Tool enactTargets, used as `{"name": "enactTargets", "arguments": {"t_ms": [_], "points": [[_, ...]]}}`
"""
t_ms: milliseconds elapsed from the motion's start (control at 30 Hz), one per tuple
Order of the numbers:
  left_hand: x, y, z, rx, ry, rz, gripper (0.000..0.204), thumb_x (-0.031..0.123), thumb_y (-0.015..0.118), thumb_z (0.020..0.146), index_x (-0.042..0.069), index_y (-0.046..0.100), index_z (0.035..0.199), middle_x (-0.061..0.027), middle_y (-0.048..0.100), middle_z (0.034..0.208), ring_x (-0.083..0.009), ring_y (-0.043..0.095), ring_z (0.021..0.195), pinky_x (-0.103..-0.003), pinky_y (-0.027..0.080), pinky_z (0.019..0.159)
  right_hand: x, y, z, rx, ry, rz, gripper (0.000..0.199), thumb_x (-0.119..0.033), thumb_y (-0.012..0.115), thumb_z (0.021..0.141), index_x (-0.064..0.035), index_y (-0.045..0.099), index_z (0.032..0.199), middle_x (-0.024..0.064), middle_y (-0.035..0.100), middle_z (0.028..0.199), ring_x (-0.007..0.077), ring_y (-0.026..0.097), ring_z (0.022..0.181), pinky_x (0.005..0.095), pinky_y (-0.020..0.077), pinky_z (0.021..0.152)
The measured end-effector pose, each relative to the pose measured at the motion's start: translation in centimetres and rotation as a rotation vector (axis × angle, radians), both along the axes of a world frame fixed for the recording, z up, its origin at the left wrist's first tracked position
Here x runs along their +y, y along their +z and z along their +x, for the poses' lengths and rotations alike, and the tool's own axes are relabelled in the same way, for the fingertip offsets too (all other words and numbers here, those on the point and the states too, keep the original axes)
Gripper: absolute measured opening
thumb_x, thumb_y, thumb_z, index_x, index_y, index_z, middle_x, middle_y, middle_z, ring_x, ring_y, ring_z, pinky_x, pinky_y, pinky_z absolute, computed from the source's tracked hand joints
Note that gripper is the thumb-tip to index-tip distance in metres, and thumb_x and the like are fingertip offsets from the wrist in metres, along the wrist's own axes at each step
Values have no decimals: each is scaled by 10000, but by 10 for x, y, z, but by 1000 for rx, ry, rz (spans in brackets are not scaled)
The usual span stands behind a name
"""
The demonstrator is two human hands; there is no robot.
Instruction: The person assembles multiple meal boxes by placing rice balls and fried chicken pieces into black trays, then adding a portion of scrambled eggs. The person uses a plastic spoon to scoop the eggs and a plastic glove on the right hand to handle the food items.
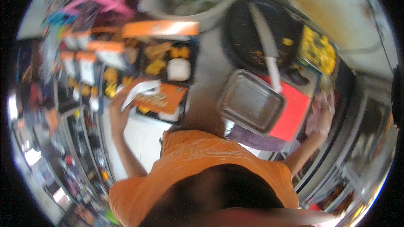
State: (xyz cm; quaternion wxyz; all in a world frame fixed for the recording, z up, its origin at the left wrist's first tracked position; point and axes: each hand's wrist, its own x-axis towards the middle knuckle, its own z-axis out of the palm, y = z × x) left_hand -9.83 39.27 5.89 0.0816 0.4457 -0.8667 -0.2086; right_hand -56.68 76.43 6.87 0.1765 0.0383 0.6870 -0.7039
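And here's the orange sleeve [166, 96], lying over a black meal tray [183, 108] at the near left of the counter [206, 80], food showing past its edge. The left hand [119, 111] is right beside it, fingers closed, as far as the blur lets one see, on a white strip [145, 87] that meets the sleeve; part of it or separate paper, there's no telling. This looks like light, thin card: springy, easily creased, slippery if grease gets on it. The long edges look the best hold, pinched flat, while the tray itself probably wants support under the rim, being thin and loaded loosely.

Outward now! Just beyond sits another black tray [194, 61] with a white mound [179, 69], and an upright orange sleeve [160, 28] behind that; more sleeved packs [86, 69] crowd the left, so it's tight there. To the right, a band of steel gives some sliding room up to the metal tray [252, 101]. Past it, the knife [265, 33] lies across the round black pan [229, 29], handle reaching to the red board [296, 105]. Far right, the right hand [320, 120], wrapped in clear plastic, hangs by the counter's edge; open or closed, one can't tell.
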Motion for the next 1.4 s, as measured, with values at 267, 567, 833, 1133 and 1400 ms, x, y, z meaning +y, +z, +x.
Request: {"name": "enactTargets", "arguments": {"t_ms": [267, 567, 833, 1133, 1400], "points": [[-14, 10, -26, -188, -13, -25, 279, -1, 604, 836, -48, 586, 1110, -229, 636, 1046, -390, 612, 971, -398, 473, 825, 48, -105, -208, 249, -136, 578, 376, -142, 574, 880, -77, 497, 1243, 71, 611, 713, 166, 583, 539, 290, 449, 479], [-14, 12, -33, -303, -10, -166, 307, -2, 607, 825, -49, 587, 1128, -246, 625, 1089, -407, 591, 1033, -423, 469, 874, 23, -130, -285, 287, -118, 1241, 484, -367, 344, 976, 45, 545, 1129, 219, 666, 1014, 403, 646, 952, 478, 508, 771], [-11, 18, -43, -184, -29, -86, 265, -31, 569, 820, -20, 583, 1084, -236, 620, 1008, -422, 587, 943, -417, 457, 809, 17, -183, -286, 629, 115, 1663, 272, -184, 496, 907, -41, 603, 1112, 133, 695, 836, 274, 686, 765, 411, 543, 668], [-3, 33, -73, -207, -122, -355, 288, -39, 569, 807, -18, 590, 1093, -214, 620, 1006, -393, 605, 893, -386, 478, 801, 56, -238, -368, 793, 623, 1559, 149, -166, 576, 789, -106, 712, 784, 114, 688, 754, 280, 669, 665, 389, 505, 562], [75, 27, -306, 573, -399, 1143, 474, 391, 420, 991, 19, 541, 1260, -130, 632, 1061, -72, 544, 613, -238, 487, 612, 37, -195, -337, 642, 307, 1335, 316, -273, 510, 852, -8, 659, 941, 248, 666, 908, 392, 655, 880, 467, 518, 744]]}}
